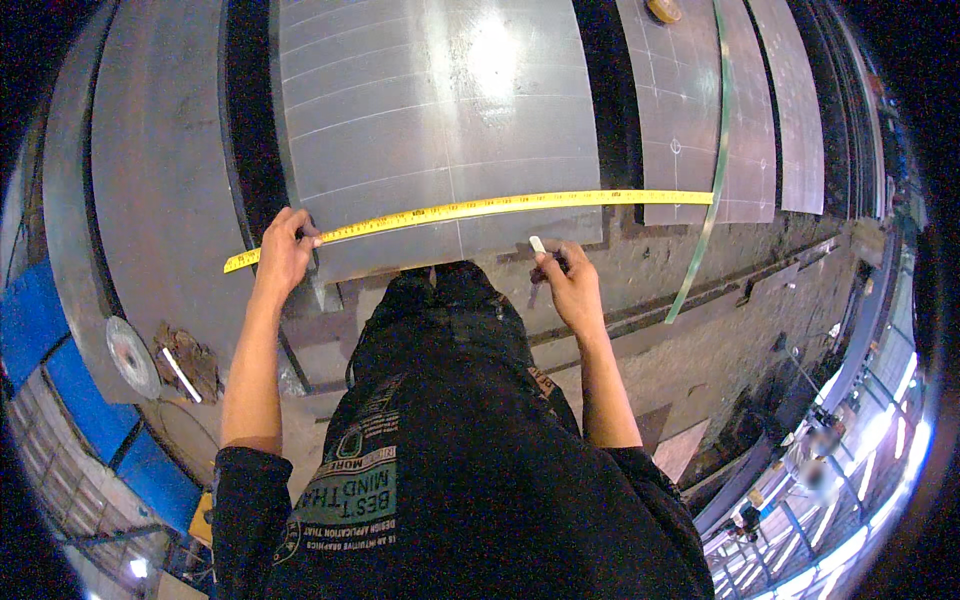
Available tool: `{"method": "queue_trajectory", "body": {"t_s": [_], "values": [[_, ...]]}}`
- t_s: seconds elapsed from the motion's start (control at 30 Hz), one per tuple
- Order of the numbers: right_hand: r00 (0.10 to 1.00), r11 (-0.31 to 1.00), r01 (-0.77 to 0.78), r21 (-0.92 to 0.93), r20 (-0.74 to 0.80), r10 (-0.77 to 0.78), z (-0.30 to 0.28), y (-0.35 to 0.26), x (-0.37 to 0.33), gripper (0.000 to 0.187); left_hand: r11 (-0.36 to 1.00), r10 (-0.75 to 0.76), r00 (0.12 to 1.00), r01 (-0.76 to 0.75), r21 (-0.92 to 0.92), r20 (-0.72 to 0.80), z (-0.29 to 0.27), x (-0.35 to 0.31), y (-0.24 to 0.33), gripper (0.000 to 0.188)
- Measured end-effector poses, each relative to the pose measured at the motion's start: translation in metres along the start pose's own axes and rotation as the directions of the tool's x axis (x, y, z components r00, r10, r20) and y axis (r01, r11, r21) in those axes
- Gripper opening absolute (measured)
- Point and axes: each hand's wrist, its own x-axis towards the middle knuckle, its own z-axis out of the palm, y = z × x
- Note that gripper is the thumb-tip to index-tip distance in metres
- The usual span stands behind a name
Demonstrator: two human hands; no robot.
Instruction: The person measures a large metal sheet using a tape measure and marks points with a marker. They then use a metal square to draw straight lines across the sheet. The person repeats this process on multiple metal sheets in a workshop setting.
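A yellow measuring tape (pixel 465 208) lies across a grey metal plate (pixel 390 130) marked with thin pale lines. My left hand (pixel 288 248) pinches the tape at the plate's left edge, and a short end of it sticks out beyond my fingers. Over the near right part of the plate, my right hand (pixel 570 285) grips a short white stick of chalk (pixel 537 244) between thumb and fingers. The chalk's tip points away from me, a little short of the tape. To the right, the tape reaches over a gap onto a second marked plate (pixel 680 120).
A green strip (pixel 712 190) runs lengthwise over the right plate and hangs past its near edge. A round yellowish object (pixel 664 10) sits at the far right. Dark gaps separate the plates. At the left lie a grey disc (pixel 132 358) and a white stick (pixel 182 375).
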Motion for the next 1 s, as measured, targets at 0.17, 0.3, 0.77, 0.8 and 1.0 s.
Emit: {"method": "queue_trajectory", "body": {"t_s": [0.17, 0.3, 0.77, 0.8, 1.0], "values": [[0.995, 0.987, 0.003, -0.161, -0.100, -0.020, 0.013, 0.012, 0.009, 0.025, 0.999, -0.045, 0.999, 0.044, 0.009, 0.031, 0.001, 0.002, -0.002, 0.019], [0.972, 0.949, 0.100, -0.299, -0.176, -0.158, 0.000, -0.003, 0.020, 0.025, 1.000, 0.017, 0.999, -0.017, 0.016, -0.030, 0.000, 0.001, 0.006, 0.022], [0.961, 0.963, 0.034, -0.266, -0.257, -0.105, 0.029, -0.016, 0.031, 0.022, 0.999, -0.033, 0.999, 0.033, 0.017, 0.034, -0.001, 0.004, 0.010, 0.024], [0.965, 0.968, 0.022, -0.250, -0.249, -0.086, 0.029, -0.018, 0.032, 0.022, 0.999, -0.026, 0.999, 0.025, 0.027, 0.030, -0.002, 0.005, 0.012, 0.024], [0.971, 0.970, 0.017, -0.242, -0.226, -0.073, 0.027, -0.020, 0.034, 0.020, 0.994, -0.113, 0.989, 0.112, 0.012, 0.097, -0.003, 0.007, 0.006, 0.023]]}}
